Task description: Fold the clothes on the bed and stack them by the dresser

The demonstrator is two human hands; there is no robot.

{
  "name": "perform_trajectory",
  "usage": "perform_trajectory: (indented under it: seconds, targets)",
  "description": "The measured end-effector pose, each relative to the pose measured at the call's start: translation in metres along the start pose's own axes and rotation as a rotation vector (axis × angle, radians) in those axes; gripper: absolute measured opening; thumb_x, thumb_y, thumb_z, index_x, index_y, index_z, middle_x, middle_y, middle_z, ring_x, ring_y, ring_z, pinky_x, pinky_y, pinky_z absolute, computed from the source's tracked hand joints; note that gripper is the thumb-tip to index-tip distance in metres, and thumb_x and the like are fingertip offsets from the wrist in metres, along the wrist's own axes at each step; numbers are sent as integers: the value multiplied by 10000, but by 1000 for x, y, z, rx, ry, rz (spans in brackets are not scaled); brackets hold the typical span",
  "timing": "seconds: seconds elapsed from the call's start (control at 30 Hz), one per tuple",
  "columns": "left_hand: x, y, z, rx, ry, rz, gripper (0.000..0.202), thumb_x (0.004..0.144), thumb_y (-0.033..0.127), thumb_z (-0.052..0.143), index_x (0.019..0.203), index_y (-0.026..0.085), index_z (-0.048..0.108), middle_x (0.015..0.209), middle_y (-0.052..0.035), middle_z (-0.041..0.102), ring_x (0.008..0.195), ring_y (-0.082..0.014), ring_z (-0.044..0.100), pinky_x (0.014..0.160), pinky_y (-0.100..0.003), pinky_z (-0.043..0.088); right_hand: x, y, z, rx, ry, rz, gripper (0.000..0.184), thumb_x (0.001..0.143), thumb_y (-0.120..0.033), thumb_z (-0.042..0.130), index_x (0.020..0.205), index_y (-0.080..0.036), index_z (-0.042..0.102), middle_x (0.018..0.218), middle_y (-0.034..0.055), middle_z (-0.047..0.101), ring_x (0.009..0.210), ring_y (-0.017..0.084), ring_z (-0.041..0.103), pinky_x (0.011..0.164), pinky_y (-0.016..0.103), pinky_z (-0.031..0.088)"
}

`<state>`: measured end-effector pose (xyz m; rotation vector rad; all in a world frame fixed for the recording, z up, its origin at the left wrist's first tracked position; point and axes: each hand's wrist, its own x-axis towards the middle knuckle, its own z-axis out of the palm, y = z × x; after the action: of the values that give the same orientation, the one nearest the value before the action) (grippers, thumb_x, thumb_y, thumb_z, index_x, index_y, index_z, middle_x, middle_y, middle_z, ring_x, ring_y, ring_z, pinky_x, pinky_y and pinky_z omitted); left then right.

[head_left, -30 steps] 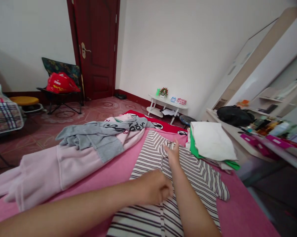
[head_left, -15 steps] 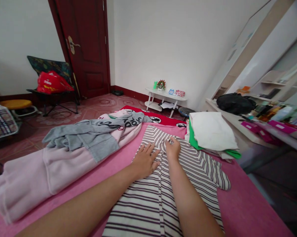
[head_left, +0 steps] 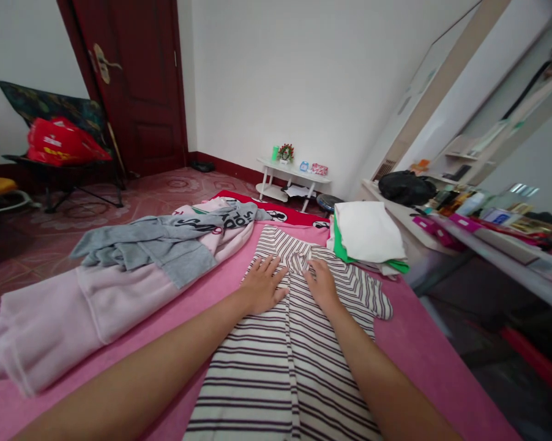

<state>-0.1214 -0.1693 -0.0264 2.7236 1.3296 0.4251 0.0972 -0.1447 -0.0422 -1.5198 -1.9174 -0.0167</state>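
Both splayed flat, grasping nothing, left grip [head_left: 262, 286] and right grip [head_left: 322, 285] flank the midline of the striped shirt [head_left: 285, 367], collar [head_left: 298, 258] just beyond.

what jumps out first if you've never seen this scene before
Two bare forearms reach in from below, the left hand and right hand pressed flat, side by side, on a striped shirt spread over the pink bed cover. Left of it lies a heap of pink and grey clothes; to the right, a folded stack topped in white.
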Motion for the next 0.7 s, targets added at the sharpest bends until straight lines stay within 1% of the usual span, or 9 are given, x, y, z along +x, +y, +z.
perform_trajectory:
  seconds: [0.13,0.27,0.37,0.47,0.53,0.6,0.63,0.67,0.7]
  targets:
    - [-13,6,-2,8,-29,61,645,931,571,237,1457,200,275,1538,-110,194,1419,-284,101,1128,-494,77,-26,12,-25,4,-83,-44,331,854,-274,470,1125,-146,610,1205,131,548,1145,238,492,1032,417,371]
    - [-45,15,-14,-41,-133,177,646,937,551,257,1474,193,217,1554,-111,94,1425,-279,35,1135,-483,56,-47,5,-38,-21,-149,-65,361,869,-247,431,1188,-163,580,1302,127,506,1217,239,445,1059,442,343]
    - [-79,20,-33,-132,-249,269,664,928,542,319,1485,214,167,1558,-99,43,1425,-278,7,1140,-481,57,-58,-8,-45,-41,-205,-67,385,872,-217,409,1217,-143,565,1315,143,502,1222,247,440,1060,456,339]
    - [-112,21,-64,-271,-364,332,699,901,522,425,1485,234,171,1559,-87,43,1424,-283,24,1145,-464,85,-69,-26,-54,-22,-241,-65,390,847,-169,422,1202,-133,579,1300,154,508,1217,249,445,1062,453,342]
    - [-132,22,-89,-406,-451,352,661,883,491,491,1461,262,265,1558,-67,108,1420,-274,104,1143,-429,144,-78,-43,-62,40,-287,-97,416,820,-123,433,1207,-164,578,1305,132,503,1222,231,444,1064,439,347]
    - [-148,26,-112,-578,-524,355,493,879,454,522,1340,285,480,1515,-42,285,1374,-249,279,1109,-365,259,-88,-63,-72,132,-348,-172,482,802,-71,419,1243,-213,552,1347,97,469,1252,203,421,1071,422,343]
    - [-156,30,-120,-660,-541,351,414,864,446,550,1240,274,578,1444,-45,412,1301,-237,402,1059,-329,337,-93,-74,-77,177,-382,-227,519,792,-47,409,1258,-235,539,1373,81,444,1273,190,399,1077,416,336]
    - [-164,35,-127,-722,-545,349,365,834,443,594,1142,253,639,1332,-54,529,1190,-227,512,986,-301,409,-98,-85,-81,216,-412,-288,551,779,-25,405,1264,-252,535,1395,66,422,1293,183,376,1083,413,326]
    - [-171,41,-130,-751,-533,346,341,796,436,641,1067,231,665,1205,-61,611,1064,-218,584,904,-284,459,-101,-95,-86,243,-440,-353,578,760,-7,409,1261,-265,540,1411,53,406,1309,181,353,1090,415,312]
